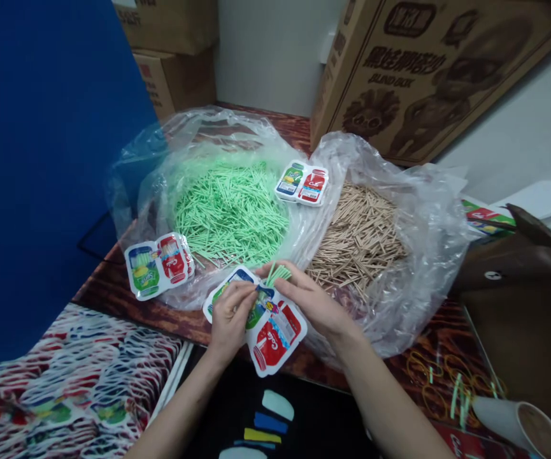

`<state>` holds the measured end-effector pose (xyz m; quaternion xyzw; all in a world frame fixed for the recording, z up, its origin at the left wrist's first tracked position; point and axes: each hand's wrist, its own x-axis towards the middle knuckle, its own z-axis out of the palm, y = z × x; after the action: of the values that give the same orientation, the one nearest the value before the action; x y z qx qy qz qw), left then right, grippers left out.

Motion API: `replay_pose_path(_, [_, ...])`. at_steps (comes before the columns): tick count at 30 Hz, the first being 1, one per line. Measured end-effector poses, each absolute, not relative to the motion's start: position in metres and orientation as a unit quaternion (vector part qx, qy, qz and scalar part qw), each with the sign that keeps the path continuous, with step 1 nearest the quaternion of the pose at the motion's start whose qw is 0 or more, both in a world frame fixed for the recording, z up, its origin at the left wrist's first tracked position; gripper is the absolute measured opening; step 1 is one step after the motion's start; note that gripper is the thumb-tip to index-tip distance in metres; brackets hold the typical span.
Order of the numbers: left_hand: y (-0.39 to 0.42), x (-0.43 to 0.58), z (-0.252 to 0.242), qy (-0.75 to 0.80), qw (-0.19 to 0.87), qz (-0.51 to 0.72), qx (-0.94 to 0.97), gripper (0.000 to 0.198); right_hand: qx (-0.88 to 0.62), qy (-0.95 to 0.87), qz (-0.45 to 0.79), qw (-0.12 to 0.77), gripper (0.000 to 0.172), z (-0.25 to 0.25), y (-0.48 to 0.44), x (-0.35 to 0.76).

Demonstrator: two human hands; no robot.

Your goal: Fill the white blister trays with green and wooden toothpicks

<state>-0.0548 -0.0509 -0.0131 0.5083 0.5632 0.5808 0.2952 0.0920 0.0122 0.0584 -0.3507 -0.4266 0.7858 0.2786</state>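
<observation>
Over the table's front edge I hold a flat double packet [279,338] with green Sprite and red Cola jar prints. My left hand [230,319] pinches its green half near the top edge. Between the thumb and fingers of my right hand [316,306] is a small bundle of green sticks [279,275], its ends at the packet's upper edge. Whether the sticks are partly inside the packet I cannot tell. Just beyond my hands lie a heap of green sticks [232,210] and a heap of brown sticks [361,236], each in a clear plastic bag.
A filled-looking packet [158,264] lies at the left, and a stack of packets [302,183] rests between the bags. Many packets in rows [88,382] fill the lower left. A paper cup [518,424] lies near rubber bands [442,382]. Behind stands a large cardboard box [413,83].
</observation>
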Motion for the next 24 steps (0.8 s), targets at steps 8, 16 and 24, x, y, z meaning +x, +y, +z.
replay_pose_path(8, [-0.048, -0.048, -0.018, 0.539, 0.312, 0.611, 0.489, 0.012, -0.381, -0.728, 0.508, 0.257, 0.030, 0.067, 0.001, 0.112])
replay_pose_path(16, [-0.048, -0.046, -0.017, 0.531, 0.384, 0.643, 0.396, 0.009, -0.442, -0.763, 0.377, 0.282, 0.026, 0.069, -0.012, 0.117])
replay_pose_path(24, [-0.049, -0.051, -0.015, 0.462, 0.572, 0.601, 0.313, 0.018, -0.420, -0.778, 0.348, 0.310, 0.020, 0.072, -0.009, 0.120])
